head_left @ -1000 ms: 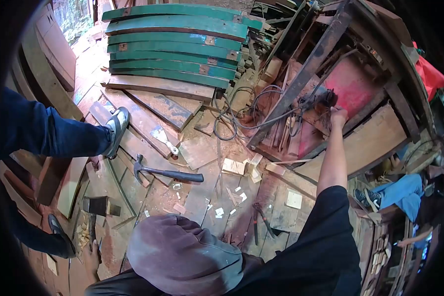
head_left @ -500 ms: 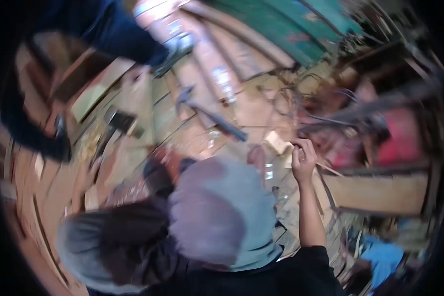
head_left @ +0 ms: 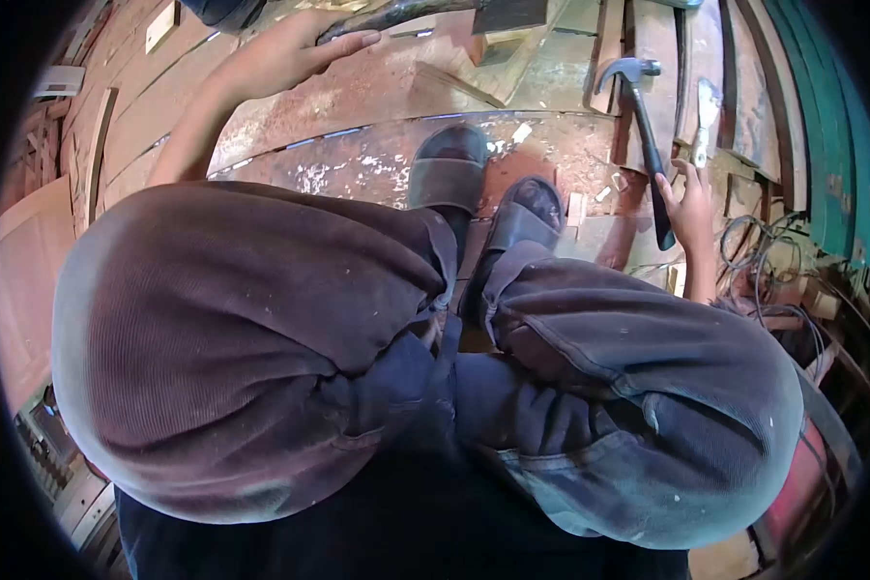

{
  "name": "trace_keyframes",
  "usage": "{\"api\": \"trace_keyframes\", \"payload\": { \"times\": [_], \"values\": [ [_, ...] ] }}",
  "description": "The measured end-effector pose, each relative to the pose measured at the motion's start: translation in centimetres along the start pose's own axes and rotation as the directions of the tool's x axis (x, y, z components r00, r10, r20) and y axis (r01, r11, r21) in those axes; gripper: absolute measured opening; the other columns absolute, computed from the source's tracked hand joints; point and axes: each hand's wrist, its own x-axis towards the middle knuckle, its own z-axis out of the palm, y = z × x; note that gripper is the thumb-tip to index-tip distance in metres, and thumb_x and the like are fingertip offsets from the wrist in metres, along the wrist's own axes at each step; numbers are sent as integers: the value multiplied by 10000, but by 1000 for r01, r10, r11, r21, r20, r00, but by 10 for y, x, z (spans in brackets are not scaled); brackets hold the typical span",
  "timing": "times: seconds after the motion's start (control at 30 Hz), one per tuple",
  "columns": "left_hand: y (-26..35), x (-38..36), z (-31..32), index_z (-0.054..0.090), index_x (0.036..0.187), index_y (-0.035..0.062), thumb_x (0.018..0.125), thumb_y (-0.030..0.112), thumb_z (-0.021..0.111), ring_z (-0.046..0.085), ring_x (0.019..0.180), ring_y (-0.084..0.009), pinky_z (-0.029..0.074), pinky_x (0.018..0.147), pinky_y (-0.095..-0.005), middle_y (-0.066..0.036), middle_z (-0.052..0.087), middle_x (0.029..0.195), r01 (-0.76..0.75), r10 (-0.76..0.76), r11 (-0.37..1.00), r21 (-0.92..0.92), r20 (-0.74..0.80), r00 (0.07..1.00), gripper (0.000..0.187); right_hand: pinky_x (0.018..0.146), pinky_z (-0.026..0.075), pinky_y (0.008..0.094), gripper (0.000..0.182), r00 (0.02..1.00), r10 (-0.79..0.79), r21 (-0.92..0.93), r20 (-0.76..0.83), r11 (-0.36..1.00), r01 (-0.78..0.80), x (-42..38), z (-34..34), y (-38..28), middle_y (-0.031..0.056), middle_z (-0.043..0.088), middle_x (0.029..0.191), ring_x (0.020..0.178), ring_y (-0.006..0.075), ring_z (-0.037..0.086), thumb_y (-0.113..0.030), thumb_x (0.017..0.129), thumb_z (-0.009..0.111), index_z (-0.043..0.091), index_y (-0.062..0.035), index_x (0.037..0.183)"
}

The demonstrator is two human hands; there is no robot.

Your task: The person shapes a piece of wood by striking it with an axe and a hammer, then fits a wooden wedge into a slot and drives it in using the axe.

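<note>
My left hand (head_left: 295, 56) is wrapped round the dark, rough handle (head_left: 396, 14) of a hatchet, thumb lying along it. The hatchet's flat dark head (head_left: 510, 14) is at the top edge, over a small wood block (head_left: 498, 46). My right hand (head_left: 690, 203) is low over the planks, its fingers loosely bent and apart. Its thumb tip meets the black handle of a claw hammer (head_left: 648, 130), which lies with its head away from me. Just beyond its fingertips lies a flat-bladed tool with a pale handle (head_left: 706, 121).
My knees and sandalled feet (head_left: 449, 159) fill the middle. Wood chips (head_left: 522, 132) dot the worn planks. Long boards (head_left: 762, 87) lie beside a green plank wall (head_left: 846, 135) on the right. Tangled cables (head_left: 759, 246) lie behind my right hand.
My view has swung down and right. My right hand has left the pale wood block and come to the hammer. My left hand now shows on the hatchet handle.
</note>
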Motion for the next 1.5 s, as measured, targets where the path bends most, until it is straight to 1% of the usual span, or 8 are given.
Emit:
{"api": "trace_keyframes", "payload": {
  "times": [0.57,0.67,0.7,0.83,0.97,1.1,1.27,1.5],
  "values": [
    [8,-9,4,630,1012,-21,960,331,596,384,600,-136,368,554,-324,-88,452,625,-24,23,1000,-9,-75,997,358,764,480,451,330,995,56,-54,-82,997,-61,-3,38,0,231,620,921,853,394,604,-176,882,642,561,4,1147],
    [16,-11,-1,618,989,-18,963,310,585,395,582,-201,384,568,-354,-161,474,624,49,-47,997,52,-28,998,331,980,431,457,415,1000,14,-389,-18,921,-20,14,17,1,283,501,1275,1208,408,488,-217,849,685,554,0,1178],
    [9,-10,1,619,970,-17,962,298,587,412,580,-201,393,574,-366,-154,475,627,-42,40,998,-40,-44,998,316,1082,346,472,499,992,99,-20,78,995,-97,33,-5,-8,293,391,1396,1332,417,363,-237,839,702,523,12,1233],
    [14,-10,-2,632,1074,-1,950,254,599,587,670,-315,457,641,-382,-204,602,736,19,-17,999,-33,68,998,285,1033,389,402,536,737,-434,-153,-518,895,419,145,-132,-42,225,539,1309,1232,355,497,-278,894,670,501,5,1317],
    [11,-15,3,611,1172,13,942,274,605,647,876,-372,497,765,-393,-245,654,942,-143,141,989,-32,-53,989,348,1007,403,350,531,596,-198,25,-779,939,344,225,-233,-100,187,571,1274,1180,270,542,-357,915,637,535,10,1286],
    [26,-13,-7,593,1214,27,933,269,613,646,914,-392,499,799,-394,-237,660,988,-65,65,997,-40,15,998,372,1002,404,329,529,876,-131,493,-464,784,378,284,-180,-155,159,581,1257,1158,227,552,-366,931,610,533,16,1289],
    [20,-15,-3,629,1101,39,946,304,593,584,693,-380,459,654,-414,-221,630,777,-65,66,997,-39,39,997,308,995,406,302,529,933,-302,765,-197,547,339,219,-148,-126,124,593,1235,1130,173,565,-377,951,577,531,24,1293],
    [4,-9,-7,609,989,8,944,426,574,544,615,-356,435,598,-417,-199,583,680,-28,29,999,-15,69,997,421,984,449,416,521,949,-113,47,295,993,104,51,-41,-15,176,572,1243,1149,325,565,-263,861,687,533,-47,1309]
  ]
}}
